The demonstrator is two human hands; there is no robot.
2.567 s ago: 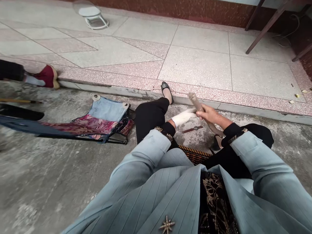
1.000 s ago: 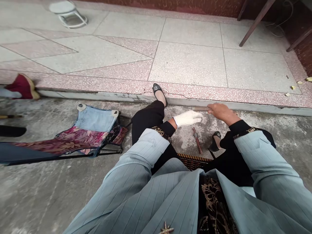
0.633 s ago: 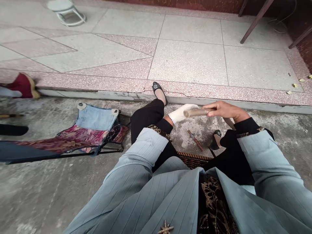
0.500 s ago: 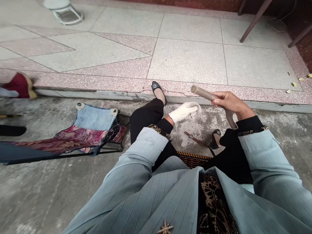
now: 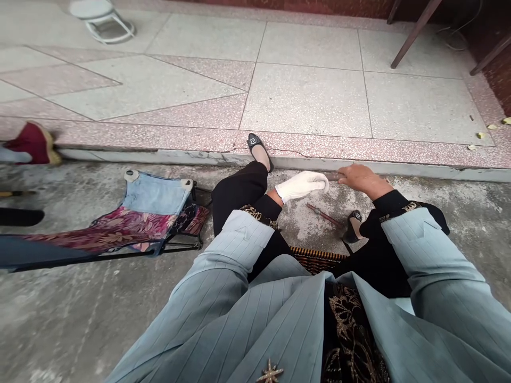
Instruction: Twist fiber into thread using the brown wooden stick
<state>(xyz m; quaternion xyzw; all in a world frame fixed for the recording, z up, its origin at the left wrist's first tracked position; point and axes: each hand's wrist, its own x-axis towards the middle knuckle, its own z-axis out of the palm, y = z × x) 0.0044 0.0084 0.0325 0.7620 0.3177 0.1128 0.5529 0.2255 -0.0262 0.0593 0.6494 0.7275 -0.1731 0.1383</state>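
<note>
I sit on a concrete floor with my legs stretched out. My left hand [image 5: 303, 184], in a white glove, is closed into a loose fist just above the ground; what it holds is hidden. My bare right hand [image 5: 357, 176] grips a brownish stick [image 5: 332, 175] that lies level and points left, its tip meeting the gloved hand. A small knife with a reddish handle [image 5: 323, 215] lies on the concrete below both hands, between my black shoes [image 5: 257, 146].
A folding stool with blue and floral cloth [image 5: 151, 213] lies tipped over at left. A raised tiled step [image 5: 279, 159] runs across ahead. Another person's red shoe [image 5: 34, 143] is at far left. A white stool [image 5: 99, 16] stands far back. A woven basket rim [image 5: 317, 255] shows near my lap.
My right hand raised the stick with its tip pointing up-left, then brought it back down level beside the gloved hand. The knife on the ground has shifted its angle slightly.
</note>
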